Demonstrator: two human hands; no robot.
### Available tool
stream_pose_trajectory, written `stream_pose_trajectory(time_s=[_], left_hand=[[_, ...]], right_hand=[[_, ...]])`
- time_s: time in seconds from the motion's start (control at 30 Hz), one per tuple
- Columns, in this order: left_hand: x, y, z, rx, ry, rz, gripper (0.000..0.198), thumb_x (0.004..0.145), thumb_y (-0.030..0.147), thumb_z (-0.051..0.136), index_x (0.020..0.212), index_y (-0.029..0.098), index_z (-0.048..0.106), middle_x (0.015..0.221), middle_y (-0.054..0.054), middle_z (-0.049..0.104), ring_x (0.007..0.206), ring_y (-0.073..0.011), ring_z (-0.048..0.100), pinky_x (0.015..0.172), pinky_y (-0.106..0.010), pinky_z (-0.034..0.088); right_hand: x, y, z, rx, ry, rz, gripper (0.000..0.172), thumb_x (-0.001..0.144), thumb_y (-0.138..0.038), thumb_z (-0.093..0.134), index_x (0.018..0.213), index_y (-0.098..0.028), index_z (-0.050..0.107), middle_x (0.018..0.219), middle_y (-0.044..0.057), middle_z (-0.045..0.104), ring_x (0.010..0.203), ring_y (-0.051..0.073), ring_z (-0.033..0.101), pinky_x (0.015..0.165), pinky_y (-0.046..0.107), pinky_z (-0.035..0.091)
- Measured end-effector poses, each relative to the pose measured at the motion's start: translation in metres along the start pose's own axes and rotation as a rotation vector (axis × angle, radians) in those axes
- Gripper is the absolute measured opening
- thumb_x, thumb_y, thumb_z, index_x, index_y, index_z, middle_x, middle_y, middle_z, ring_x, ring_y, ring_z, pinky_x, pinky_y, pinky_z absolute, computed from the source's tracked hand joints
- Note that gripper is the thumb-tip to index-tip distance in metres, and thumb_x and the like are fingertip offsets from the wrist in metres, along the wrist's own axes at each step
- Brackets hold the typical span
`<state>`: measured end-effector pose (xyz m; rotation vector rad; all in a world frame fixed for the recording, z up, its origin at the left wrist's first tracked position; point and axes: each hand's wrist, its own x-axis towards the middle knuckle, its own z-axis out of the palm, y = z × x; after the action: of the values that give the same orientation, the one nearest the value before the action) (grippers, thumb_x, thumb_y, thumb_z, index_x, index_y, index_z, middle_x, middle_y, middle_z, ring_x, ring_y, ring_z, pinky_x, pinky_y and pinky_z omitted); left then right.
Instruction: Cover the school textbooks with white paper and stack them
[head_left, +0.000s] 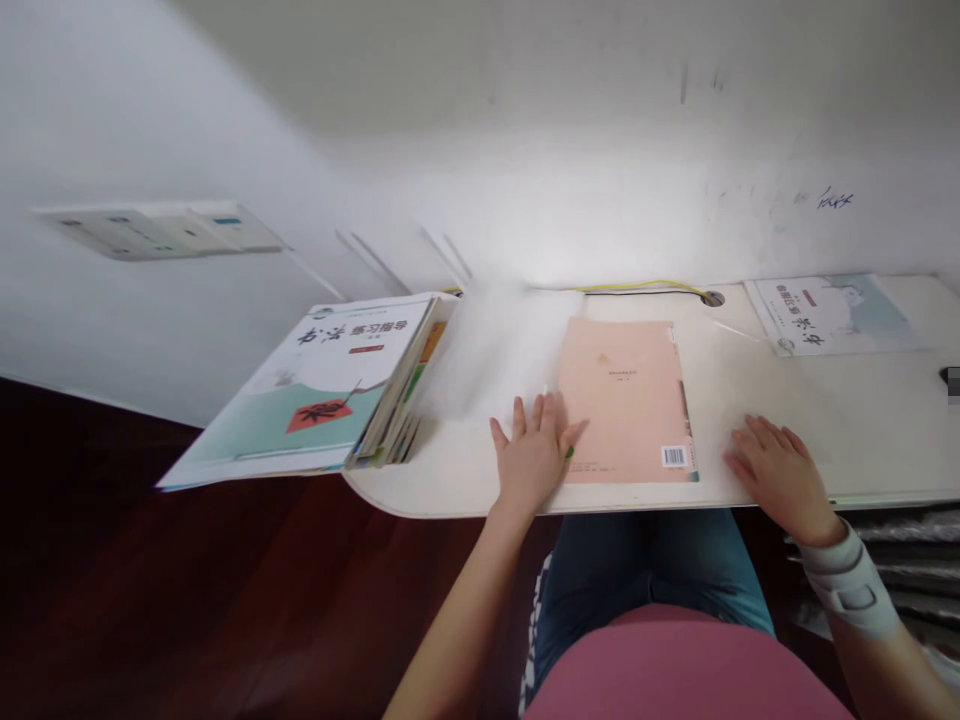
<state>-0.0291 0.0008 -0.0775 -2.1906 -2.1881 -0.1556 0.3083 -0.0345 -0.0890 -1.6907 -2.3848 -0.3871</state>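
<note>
Desktop [825, 400] in white is running along a pale wall [525, 150], with dark red floor [187, 600] showing at 8 o'clock below its rounded edge. A stack of books [330, 395] is overhanging the desktop at 9 o'clock, and a booklet [832, 315] is lying at 2 o'clock. The left hand [534, 455] is lying flat and open, fingers spread toward 12 o'clock, its thumb resting on the lower left edge of the pink book [626, 395], grasping nothing. The right hand [776, 475] is resting palm down on bare desktop at 3 o'clock of the book, apart from it, released, fingers pointing to 10 o'clock. The pink book is lying flat at the desktop's middle, its long axis running 12 to 6 o'clock, its barcode corner sitting at 5 o'clock
</note>
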Motion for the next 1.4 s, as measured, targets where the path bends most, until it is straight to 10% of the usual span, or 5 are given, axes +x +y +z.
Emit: stream_pose_trajectory(time_s=[0.37,0.57,0.67,1.03,1.4], left_hand=[[-0.009,-0.021,-0.016,-0.088,0.233,-0.229,0.052,0.093,0.020,0.026,0.144,0.009,0.033,0.149,-0.020,0.033,0.143,-0.0318,0.020,0.111,-0.058,0.022],[-0.013,0.052,-0.015,-0.258,0.024,0.573,0.054,0.096,0.041,0.033,0.144,0.017,0.035,0.149,-0.014,0.036,0.142,-0.0284,0.021,0.112,-0.054,0.023],[-0.008,0.067,-0.003,-0.219,-0.130,0.676,0.068,0.088,0.060,0.041,0.142,0.019,0.038,0.150,-0.016,0.033,0.142,-0.0352,0.018,0.109,-0.064,0.018],[-0.012,-0.046,-0.017,-0.075,-0.234,0.426,0.073,0.083,0.059,0.052,0.144,0.022,0.036,0.152,-0.013,0.030,0.141,-0.0307,0.024,0.112,-0.052,0.024],[-0.024,-0.070,-0.035,-0.227,-0.218,0.493,0.044,0.094,0.044,0.039,0.129,0.022,0.055,0.135,-0.009,0.055,0.129,-0.0219,0.047,0.107,-0.040,0.038]], right_hand=[[0.036,-0.052,0.011,0.166,-0.075,-0.182,0.050,0.094,-0.045,0.037,0.136,-0.020,0.047,0.145,0.013,0.044,0.133,0.030,0.038,0.106,0.048,0.029],[0.036,-0.047,0.014,0.172,-0.116,-0.197,0.059,0.090,-0.051,0.044,0.143,-0.025,0.038,0.151,0.011,0.034,0.138,0.030,0.030,0.108,0.048,0.025],[0.036,-0.047,0.013,0.164,-0.120,-0.222,0.067,0.088,-0.057,0.044,0.145,-0.024,0.034,0.152,0.012,0.030,0.139,0.032,0.027,0.108,0.050,0.023],[0.037,-0.048,0.012,0.170,-0.116,-0.206,0.064,0.089,-0.058,0.040,0.144,-0.026,0.036,0.152,0.010,0.032,0.137,0.033,0.030,0.106,0.051,0.024],[0.035,-0.048,0.015,0.147,-0.115,-0.196,0.065,0.088,-0.060,0.040,0.144,-0.027,0.037,0.151,0.008,0.034,0.138,0.031,0.029,0.108,0.049,0.022]])
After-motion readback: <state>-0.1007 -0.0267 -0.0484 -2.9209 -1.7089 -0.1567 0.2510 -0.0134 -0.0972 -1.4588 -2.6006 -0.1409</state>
